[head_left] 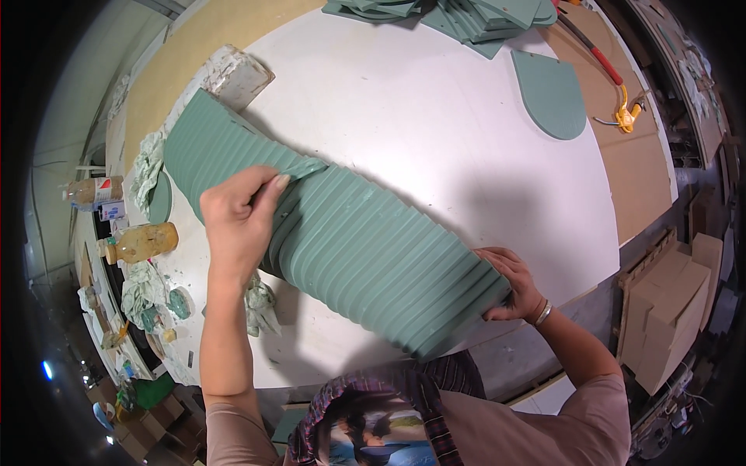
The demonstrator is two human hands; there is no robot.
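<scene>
A long row of sage-green panels [350,241] stands on edge, packed face to face, slanting from far left to near right across the white table. My left hand [241,210] is closed in a pinch over the row's middle. Between its thumb and fingers is a thin, glossy green flat piece [305,168]; its exact kind is unclear. At the near right end, my right hand [513,284] grips the last panels, fingers on the far side. A single panel with one rounded end [550,95] lies flat at the far right.
A white, stained block [237,76] sits by the row's far end. Left are crumpled cloths [148,165] and a yellowish bottle [144,242]. Piled green panels [482,19] lie at the back, a yellow-and-red tool [625,113] far right. Cardboard boxes [668,303] stand right, beyond the table.
</scene>
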